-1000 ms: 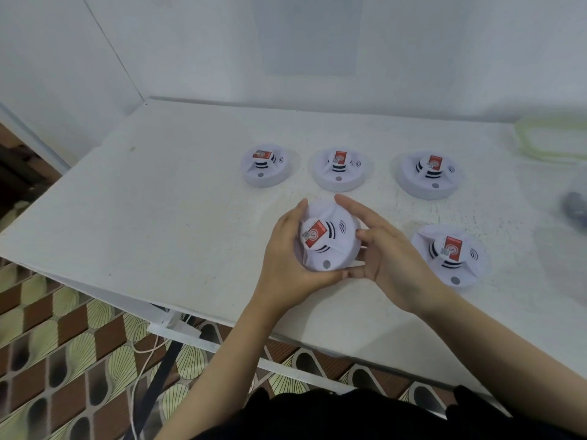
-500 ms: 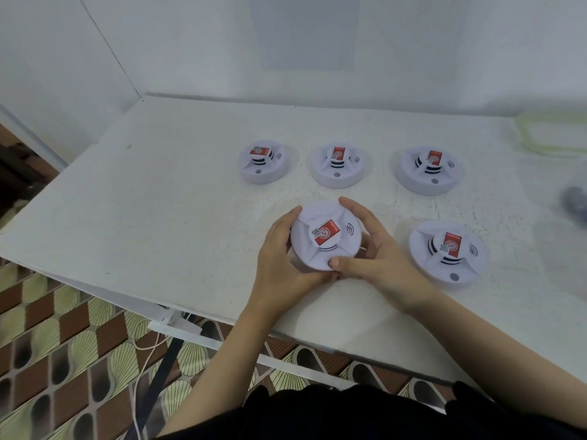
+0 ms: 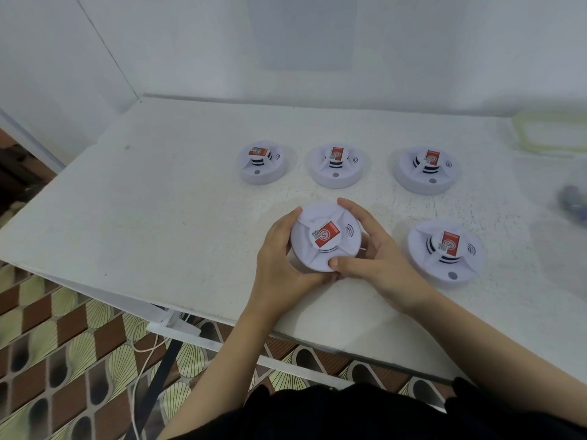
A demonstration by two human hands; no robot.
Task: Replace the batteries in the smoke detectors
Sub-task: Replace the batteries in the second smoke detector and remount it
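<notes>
Both hands are on one detector (image 3: 325,239) near the front of the table (image 3: 158,201): the left hand (image 3: 279,258) is curled round its left rim, and the right hand (image 3: 378,258) wraps the right rim, thumb on the near edge and a finger hooked over the far one. It faces up, tipped a little toward the person, and I can't tell whether it rests on the table or is just off it. From here the job looks barely begun, since the casing in the hands is closed, no battery bay shows and I see no loose batteries anywhere. The grip looks to me like the start of twisting the base off. The back-left detector (image 3: 262,163), back-middle detector (image 3: 336,166) and back-right detector (image 3: 427,169) stand in a row behind, and a fifth detector (image 3: 444,249) lies just right of the hands. All four are closed and face up, so I can't say whether any has been done. Each carries a red sticker with a white round mark and a small square code, and curved wave lines are printed on the shell beside it. Any lettering is too small to read. A pale tub (image 3: 549,134) sits at the far right corner, and a dark blur (image 3: 571,201) near it I can't make out
</notes>
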